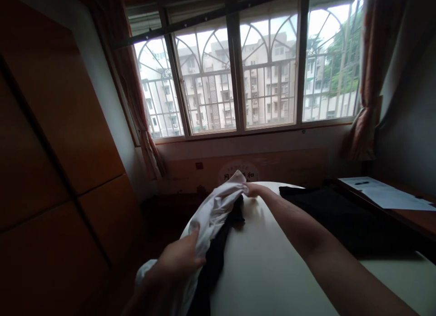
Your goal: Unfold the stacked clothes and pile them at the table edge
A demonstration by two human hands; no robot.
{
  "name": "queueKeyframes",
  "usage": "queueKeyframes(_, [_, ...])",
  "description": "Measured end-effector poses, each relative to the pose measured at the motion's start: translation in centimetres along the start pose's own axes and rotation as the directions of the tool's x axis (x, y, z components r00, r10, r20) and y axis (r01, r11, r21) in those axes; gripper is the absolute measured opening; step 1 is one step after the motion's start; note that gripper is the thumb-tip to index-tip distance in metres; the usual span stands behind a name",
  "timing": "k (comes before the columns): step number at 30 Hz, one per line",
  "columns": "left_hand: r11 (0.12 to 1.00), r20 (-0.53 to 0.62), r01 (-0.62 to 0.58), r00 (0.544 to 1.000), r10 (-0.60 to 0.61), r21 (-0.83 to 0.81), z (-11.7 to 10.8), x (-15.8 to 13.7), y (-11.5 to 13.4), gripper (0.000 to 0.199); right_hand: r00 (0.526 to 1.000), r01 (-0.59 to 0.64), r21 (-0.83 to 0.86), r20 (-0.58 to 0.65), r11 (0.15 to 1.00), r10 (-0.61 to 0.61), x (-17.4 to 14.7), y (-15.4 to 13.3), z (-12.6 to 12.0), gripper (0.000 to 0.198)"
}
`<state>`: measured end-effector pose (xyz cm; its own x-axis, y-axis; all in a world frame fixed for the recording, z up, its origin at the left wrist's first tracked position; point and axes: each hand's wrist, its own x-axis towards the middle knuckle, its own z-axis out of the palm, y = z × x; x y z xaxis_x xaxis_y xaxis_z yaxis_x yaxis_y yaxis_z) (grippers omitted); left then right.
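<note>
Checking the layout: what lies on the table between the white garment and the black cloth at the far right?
In the head view, bare pale table crossed only by the right hand and its forearm.

Right hand fingertips hidden behind white cloth. Left hand wrist cut off by bottom edge. Dark cloth mostly covered by white cloth. Writing on paper too small to read.

Daylight pours through the window, overexposed at the sky. Everything below the window sits dim and backlit; the cabinet left of it is murky, edges bowed by lens distortion.
</note>
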<state>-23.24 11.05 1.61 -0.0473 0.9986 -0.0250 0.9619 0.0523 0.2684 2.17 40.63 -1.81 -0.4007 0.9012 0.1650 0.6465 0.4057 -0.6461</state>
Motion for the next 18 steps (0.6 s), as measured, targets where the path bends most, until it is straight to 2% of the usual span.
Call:
queueKeyframes(2, [0.982, 0.065, 0.064, 0.995, -0.077, 0.179, 2.3, -0.6, 0.5, 0.096, 0.991, -0.021, -0.098, 0.133, 0.995, 0.034, -1.6, 1.5, 2.5, 0.025])
queueKeyframes(5, [0.975, 0.071, 0.055, 0.995, -0.072, 0.216, 3.0, -1.3, 1.4, 0.088, 0.979, -0.064, -0.258, 0.171, 0.964, 0.111, -3.9, 4.4, 2.9, 0.044])
queueKeyframes(7, [0.977, 0.089, 0.019, 0.995, -0.038, 0.213, 2.0, -1.6, 1.7, 0.085, 0.977, -0.122, -0.361, 0.123, 0.925, 0.177, -5.4, 6.6, 0.9, 0.064])
queueKeyframes(9, [0.970, 0.102, -0.014, 0.995, -0.011, 0.244, 1.0, -1.6, 1.8, 0.082, 0.964, -0.206, -0.442, 0.060, 0.873, 0.257, -7.3, 8.9, -2.0, 0.074])
queueKeyframes(13, [0.929, 0.090, -0.039, 0.996, 0.006, 0.367, 0.5, -1.5, 2.4, 0.069, 0.913, -0.361, -0.520, -0.028, 0.774, 0.408, -12.8, 13.0, -7.2, 0.064])
queueKeyframes(16, [0.881, -0.017, 0.004, 1.000, 0.005, 0.473, 1.5, -1.8, 4.5, 0.060, 0.890, -0.417, -0.519, -0.067, 0.746, 0.451, -16.9, 14.7, -8.2, 0.064])
queueKeyframes(18, [0.884, -0.069, -0.029, 0.995, 0.069, 0.467, 2.4, -2.2, 6.8, 0.060, 0.893, -0.432, -0.497, -0.115, 0.753, 0.436, -18.7, 14.9, -7.8, 0.054])
